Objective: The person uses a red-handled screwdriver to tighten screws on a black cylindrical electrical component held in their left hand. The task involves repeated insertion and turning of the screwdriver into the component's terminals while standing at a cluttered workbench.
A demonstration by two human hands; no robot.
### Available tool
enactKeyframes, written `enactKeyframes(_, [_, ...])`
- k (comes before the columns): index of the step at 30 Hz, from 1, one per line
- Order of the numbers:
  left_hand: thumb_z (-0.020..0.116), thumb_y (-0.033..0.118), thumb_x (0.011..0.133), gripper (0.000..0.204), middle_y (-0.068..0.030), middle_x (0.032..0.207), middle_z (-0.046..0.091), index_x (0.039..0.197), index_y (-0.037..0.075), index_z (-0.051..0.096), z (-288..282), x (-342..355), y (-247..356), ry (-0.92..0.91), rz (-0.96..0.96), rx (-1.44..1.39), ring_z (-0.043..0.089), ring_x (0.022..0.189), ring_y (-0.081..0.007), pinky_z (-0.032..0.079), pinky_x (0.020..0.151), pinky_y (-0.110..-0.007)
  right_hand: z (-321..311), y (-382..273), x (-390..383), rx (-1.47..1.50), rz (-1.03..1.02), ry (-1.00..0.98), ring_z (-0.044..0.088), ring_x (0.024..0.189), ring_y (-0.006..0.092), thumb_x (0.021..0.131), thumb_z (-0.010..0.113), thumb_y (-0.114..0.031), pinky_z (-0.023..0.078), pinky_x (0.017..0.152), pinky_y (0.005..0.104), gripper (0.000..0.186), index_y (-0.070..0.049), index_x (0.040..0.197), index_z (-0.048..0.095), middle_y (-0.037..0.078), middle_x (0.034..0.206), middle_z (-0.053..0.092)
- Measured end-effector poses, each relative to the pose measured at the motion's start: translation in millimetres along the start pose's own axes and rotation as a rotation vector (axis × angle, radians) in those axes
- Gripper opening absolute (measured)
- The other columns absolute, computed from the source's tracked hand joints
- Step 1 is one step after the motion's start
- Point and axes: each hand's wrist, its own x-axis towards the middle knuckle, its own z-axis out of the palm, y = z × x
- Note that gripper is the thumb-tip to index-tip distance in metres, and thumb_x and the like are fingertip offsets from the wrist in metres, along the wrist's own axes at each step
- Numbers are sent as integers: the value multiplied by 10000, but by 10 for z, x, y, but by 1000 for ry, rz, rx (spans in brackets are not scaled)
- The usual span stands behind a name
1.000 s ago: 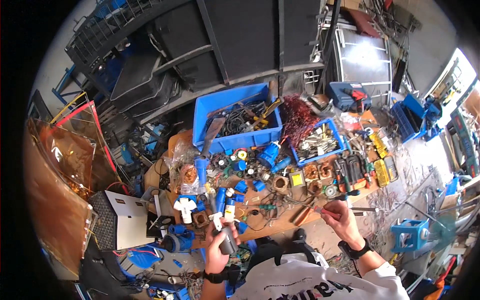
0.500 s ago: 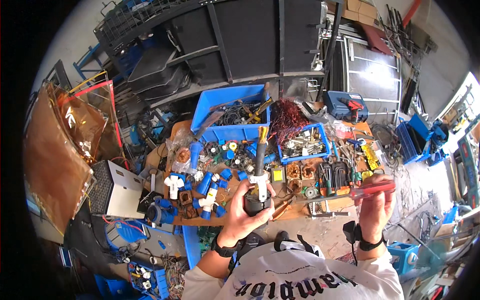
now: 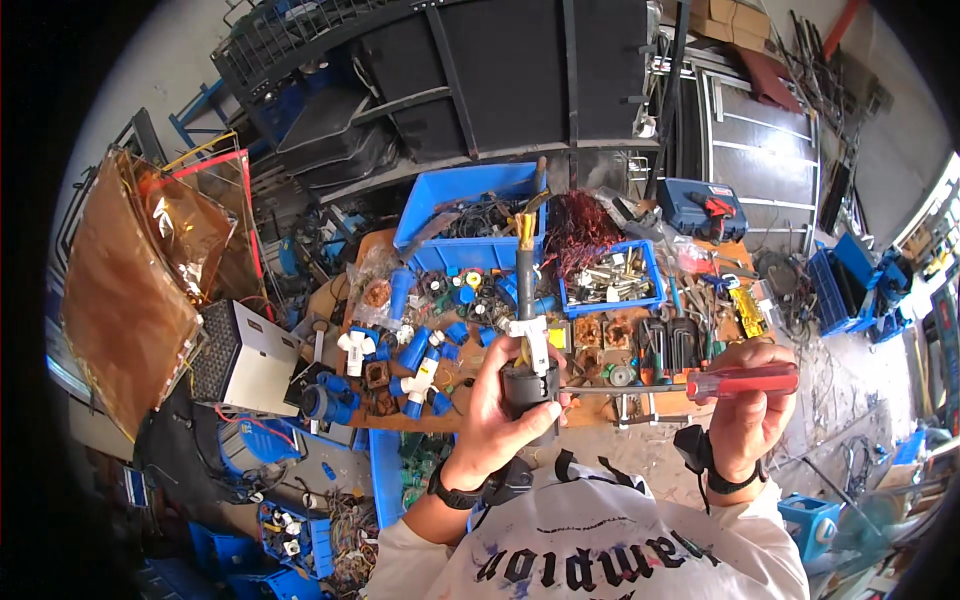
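My left hand [image 3: 488, 425] is wrapped round a cable connector [image 3: 532, 388] with a round black body and a white clamp part. A thick black cable [image 3: 526, 285] rises from it, its stripped yellow wire ends pointing away from me. In my right hand [image 3: 748, 430] is a screwdriver [image 3: 745, 381] with a red, partly see-through handle. The screwdriver's shaft lies level, pointing left, and its tip reaches the side of the black body beside my left fingertips. Whether the tip sits in a screw is too small to tell.
Blue and white plug parts [image 3: 420, 380] cover the table's left side. A large blue bin [image 3: 470, 252] stands behind, and a smaller blue tray [image 3: 612, 302] holds metal pieces. Hand tools [image 3: 670, 345] lie at right near a blue case [image 3: 703, 208] with a red drill [image 3: 717, 212].
The screwdriver has swung level, and its tip has come to the connector's side. My left hand has moved slightly right with the connector. The whole view has shifted a little.
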Motion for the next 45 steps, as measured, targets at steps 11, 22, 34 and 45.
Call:
enactKeyframes(11, [629,9,805,646,-151,1154,479,1355,29,292,198,-124,-40,-44,52,132,596,870,-194,555,702,-334,-176,-182,-155,-1,-85,-99,568,744,202,854,688,-334,479,678,315,435,-2,1033,472,123,871,554])
enactKeyframes(22, [640,-46,797,610,-84,1139,490,1307,41,315,184,-168,-60,-78,100,269,540,947,-125,479,821,-277,-234,-314,-283,8,-127,-205,617,738,245,758,789,-307,490,639,337,392,-24,947,595,123,838,599])
enactKeyframes(34, [689,45,768,682,-139,1149,498,1351,36,335,168,-195,-40,-64,8,77,587,873,-192,555,659,-322,-254,-383,-262,-40,-211,-368,641,689,245,690,833,-219,510,579,325,340,-30,898,643,117,859,610])
enactKeyframes(45, [612,-69,799,603,-86,1154,498,1316,49,326,191,-194,-73,-95,32,155,539,894,-100,477,748,-239,-272,-473,-211,-181,-239,-412,637,646,213,684,811,-230,504,558,306,262,-44,820,686,89,845,622])
